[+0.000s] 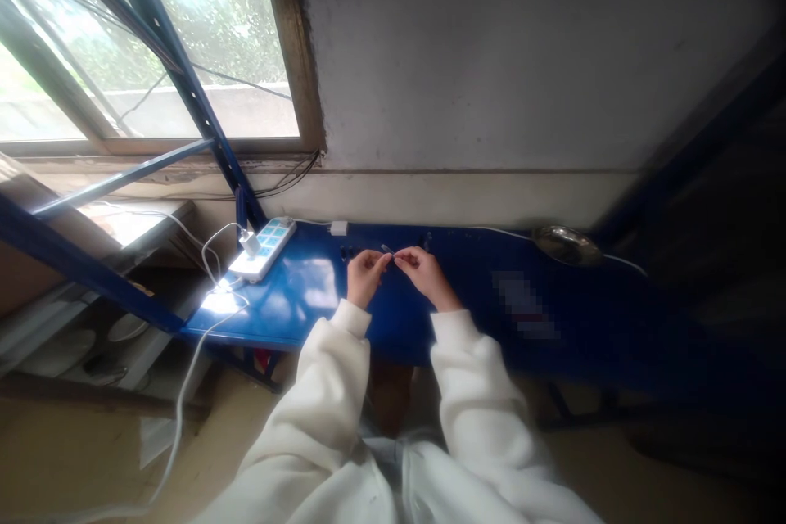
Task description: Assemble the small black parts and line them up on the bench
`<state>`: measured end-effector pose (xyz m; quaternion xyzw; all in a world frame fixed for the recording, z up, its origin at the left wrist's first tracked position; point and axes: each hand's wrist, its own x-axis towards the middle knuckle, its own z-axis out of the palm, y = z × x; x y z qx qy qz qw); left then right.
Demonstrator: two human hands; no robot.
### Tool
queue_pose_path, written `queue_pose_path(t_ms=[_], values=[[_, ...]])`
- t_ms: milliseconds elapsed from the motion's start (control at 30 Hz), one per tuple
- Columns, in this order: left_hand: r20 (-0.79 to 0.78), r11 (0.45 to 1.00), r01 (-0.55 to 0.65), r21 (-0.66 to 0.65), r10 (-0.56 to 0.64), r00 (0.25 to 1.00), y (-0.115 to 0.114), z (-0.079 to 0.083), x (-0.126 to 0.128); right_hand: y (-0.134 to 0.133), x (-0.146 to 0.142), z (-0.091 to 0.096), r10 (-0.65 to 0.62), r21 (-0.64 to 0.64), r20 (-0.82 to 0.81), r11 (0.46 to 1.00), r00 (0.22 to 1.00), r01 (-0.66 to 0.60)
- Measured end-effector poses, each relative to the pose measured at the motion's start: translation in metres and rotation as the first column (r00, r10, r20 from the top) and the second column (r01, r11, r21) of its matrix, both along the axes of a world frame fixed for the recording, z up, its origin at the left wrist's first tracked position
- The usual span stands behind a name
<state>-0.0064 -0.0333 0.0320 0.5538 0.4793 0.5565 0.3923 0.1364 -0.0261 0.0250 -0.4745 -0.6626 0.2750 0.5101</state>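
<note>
1. Left hand (364, 274) and right hand (423, 272) meet over the blue table (307, 295), fingertips pinched together on a small thin piece (386, 249). It looks like a short metal or wire part, but it's too small in the head view to identify.
2. Both hands are closed in a pinch on that piece, one at each end. It sits in the air just above the table's back edge, between the two sets of fingertips.
3. My read on doing this well: keep the wrists low, close to the table surface, so the fine work stays steady.
4. Keep the grip light. A part this thin probably bends or slips if squeezed hard.
5. Work over the table, not past its front edge. If dropped, the piece is likely hard to find on the floor below.
6. Light comes from the window (153, 33) on the left; angling the piece toward it should help see the detail.
7. Nearby: white power strip (263, 248) with a plug and white cable (184, 393) to the left, well apart from the hands; a metal dish (566, 245) at the far right. Neither is in the way.
</note>
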Motion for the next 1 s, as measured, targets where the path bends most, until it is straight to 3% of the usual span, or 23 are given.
queue_pose_path(t_ms=[467, 833, 1000], values=[[-0.017, 0.993, 0.054, 0.101, -0.052, 0.998, 0.003, -0.004, -0.003, -0.004, -0.010, -0.001, 0.178, -0.141, -0.164, 0.969, 0.970, -0.202], [-0.100, 0.984, 0.115, 0.138, -0.102, 0.990, 0.005, 0.003, 0.003, -0.001, -0.008, -0.004, 0.149, -0.161, -0.067, 0.974, 0.987, -0.158], [-0.134, 0.991, -0.015, 0.136, 0.033, 0.990, 0.007, -0.015, 0.003, 0.008, 0.004, -0.010, -0.050, -0.095, -0.064, 0.995, 0.997, 0.044]])
